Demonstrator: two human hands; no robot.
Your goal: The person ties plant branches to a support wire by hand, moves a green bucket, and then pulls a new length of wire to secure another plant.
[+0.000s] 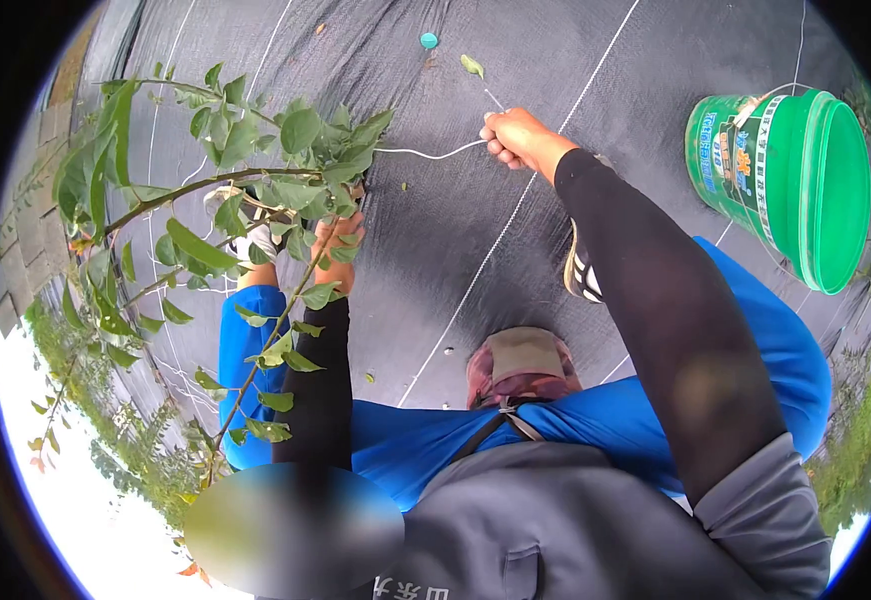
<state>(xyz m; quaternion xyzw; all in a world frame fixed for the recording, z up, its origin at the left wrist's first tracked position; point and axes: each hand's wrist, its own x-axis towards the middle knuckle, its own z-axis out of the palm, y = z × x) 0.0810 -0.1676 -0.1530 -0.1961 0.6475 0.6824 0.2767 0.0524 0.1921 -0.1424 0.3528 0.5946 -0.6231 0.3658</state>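
Observation:
My right hand (pixel 523 138) is closed in a pinch on a thin white string (pixel 430 155), and a short end of it pokes out above the fingers. From that hand the string runs left, sagging a little, into a cluster of leaves. There my left hand (pixel 335 255) is closed around a leafy branch (pixel 217 185), its fingers partly hidden behind the leaves. Several stems arch from this spot to the left and down towards me. Where the string meets the branch is covered by foliage.
Black woven ground cover (pixel 455 260) with white lines lies below. A green bucket (pixel 755 180) lies tilted at the right. Between my legs is a small seat with a patterned side (pixel 523 365). A teal cap (pixel 428 41) and a loose leaf (pixel 471 66) lie ahead.

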